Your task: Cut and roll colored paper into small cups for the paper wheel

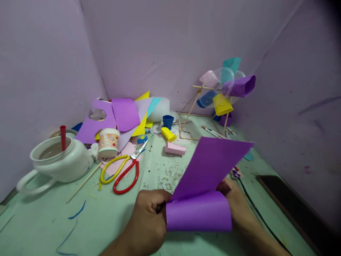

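A sheet of purple paper (210, 163) is held up near the front of the table, its lower part curled into a wide roll and its upper part standing up as a flat flap. My left hand (150, 218) is closed on the left end of the roll; a small dark object shows by its thumb, too hidden to name. On the opposite end, my right hand (237, 202) grips the paper, its fingers partly behind the sheet. Beyond lie scissors (131, 158) with one yellow and one red handle, blades slightly apart, and a folded pink paper piece (175, 148).
A white pot (64, 163) with a red stick stands left, beside a patterned paper cup (108, 143). Purple and yellow paper sheets (125, 114) pile behind. At back right stands a stick-framed wheel (217, 89) bearing paper cups. A dark phone-like slab (290, 206) and a cable lie right.
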### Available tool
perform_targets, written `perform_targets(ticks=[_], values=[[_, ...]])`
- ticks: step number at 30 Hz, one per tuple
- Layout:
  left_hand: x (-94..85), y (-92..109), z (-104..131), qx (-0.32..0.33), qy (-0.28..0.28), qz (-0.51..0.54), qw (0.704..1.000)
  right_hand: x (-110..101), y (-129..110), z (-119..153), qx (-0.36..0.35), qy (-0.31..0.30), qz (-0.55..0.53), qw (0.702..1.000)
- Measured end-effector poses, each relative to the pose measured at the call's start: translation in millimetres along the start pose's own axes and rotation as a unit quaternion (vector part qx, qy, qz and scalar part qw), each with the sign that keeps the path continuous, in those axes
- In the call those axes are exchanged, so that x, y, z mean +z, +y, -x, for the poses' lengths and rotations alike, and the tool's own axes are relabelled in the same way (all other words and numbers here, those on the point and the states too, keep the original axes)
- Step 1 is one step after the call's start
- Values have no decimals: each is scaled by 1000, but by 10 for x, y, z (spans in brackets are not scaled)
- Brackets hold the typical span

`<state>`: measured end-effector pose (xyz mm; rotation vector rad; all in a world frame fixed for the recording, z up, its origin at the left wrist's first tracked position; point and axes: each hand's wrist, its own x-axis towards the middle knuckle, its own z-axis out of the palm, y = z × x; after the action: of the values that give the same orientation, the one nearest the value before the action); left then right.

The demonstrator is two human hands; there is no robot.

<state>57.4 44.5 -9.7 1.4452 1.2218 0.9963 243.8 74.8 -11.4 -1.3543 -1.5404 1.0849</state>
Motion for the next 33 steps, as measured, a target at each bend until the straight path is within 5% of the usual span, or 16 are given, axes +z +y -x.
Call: perform_targets(ticks=[11,15,24,33], values=[[2,87,-28,-103,-48,110,987,-52,-37,74,8,-12,-32,999],[5,91,-31,-106,-46,123,986,-64,20,90,-43,16,-26,999],[16,56,-26,-99,-36,112,988,-122,159,108,-9,-42,-65,997],[73,-157,-60,-117,-70,134,981,-25,-103,92,-77,58,-6,995]])
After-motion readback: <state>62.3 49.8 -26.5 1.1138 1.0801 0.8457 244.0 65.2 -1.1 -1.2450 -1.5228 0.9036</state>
